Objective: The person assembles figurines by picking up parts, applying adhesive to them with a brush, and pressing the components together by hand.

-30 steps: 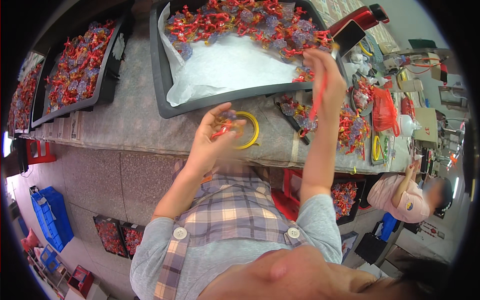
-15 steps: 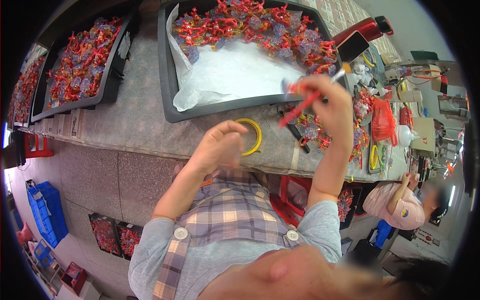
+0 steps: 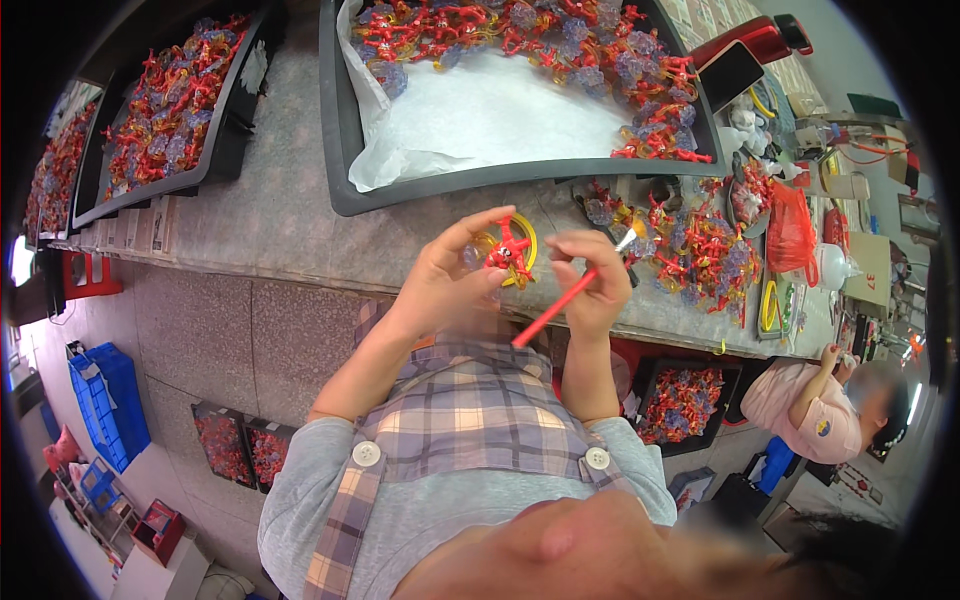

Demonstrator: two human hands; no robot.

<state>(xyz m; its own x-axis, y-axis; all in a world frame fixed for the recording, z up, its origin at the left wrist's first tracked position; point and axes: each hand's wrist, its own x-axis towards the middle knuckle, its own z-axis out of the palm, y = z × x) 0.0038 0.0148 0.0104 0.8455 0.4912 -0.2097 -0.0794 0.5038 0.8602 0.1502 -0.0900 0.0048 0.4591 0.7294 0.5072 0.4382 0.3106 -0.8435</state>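
My left hand (image 3: pixel 440 280) pinches a small red toy figure (image 3: pixel 511 252) with a clear yellowish part by its fingertips, above the table edge. Behind the figure lies a yellow ring-shaped coil (image 3: pixel 533 238), partly covered. Close by on the right, my right hand (image 3: pixel 600 288) is closed round a brush (image 3: pixel 556 318) with a red handle; its pale bristle end points up and away from me. The right fingertips are a little apart from the figure. Beyond both hands stands a black tray (image 3: pixel 500 190) lined with white sheeting (image 3: pixel 500 120), with many similar figures along its far and right sides.
A loose pile of figures (image 3: pixel 705 250) lies right of my hands. A phone (image 3: pixel 730 75) and a red bottle (image 3: pixel 750 40) sit by the tray's right corner. Another filled tray (image 3: pixel 215 150) stands left. At far right a co-worker (image 3: pixel 800 405) sits along the table.
My right hand has come back from over the tray's near right corner toward my left hand, still with the brush. A figure is now in my left hand, which was without one.
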